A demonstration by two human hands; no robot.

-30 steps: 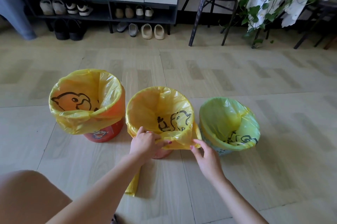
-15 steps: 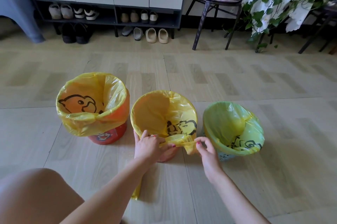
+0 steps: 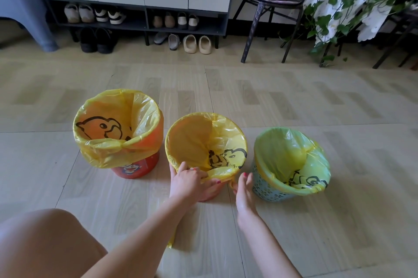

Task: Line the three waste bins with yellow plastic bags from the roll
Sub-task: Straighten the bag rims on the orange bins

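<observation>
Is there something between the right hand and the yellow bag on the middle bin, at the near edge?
Nothing visible is in the way. The right hand is at the near-right side of the middle bin, beside the bag folded over its rim. The left hand presses that fold from the left. The teal bin stands apart, to the right.

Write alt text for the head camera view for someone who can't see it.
Three waste bins in a row on a wood-look floor, each lined with a yellow bag. The left hand pinches the bag's folded edge on the middle bin while the right hand sits open beside it. The red bin stands left, the teal bin right.
</observation>
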